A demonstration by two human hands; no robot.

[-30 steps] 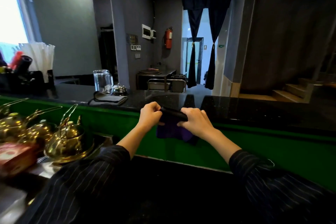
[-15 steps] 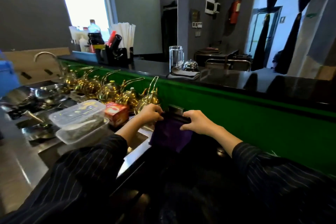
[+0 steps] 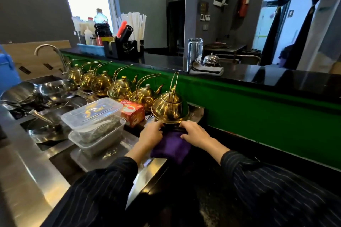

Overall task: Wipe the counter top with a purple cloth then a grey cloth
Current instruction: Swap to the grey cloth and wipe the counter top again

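Left hand [image 3: 150, 135] and right hand [image 3: 195, 132] both gripped the purple cloth [image 3: 170, 146], now lowered from the upper bench [image 3: 276, 76] to the lower bench [image 3: 27, 180] beside a teapot [image 3: 170, 108]; purple wipe likely finished, grey cloth [image 3: 205, 69] next.

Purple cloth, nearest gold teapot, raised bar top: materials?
Purple cloth: soft napped fabric, probably microfibre; matte, sags in folds. Nearest gold teapot: polished gold-toned metal, brass or plated steel unclear; mirror-like highlights. Raised bar top: glossy black stone, probably granite; sharp reflections.
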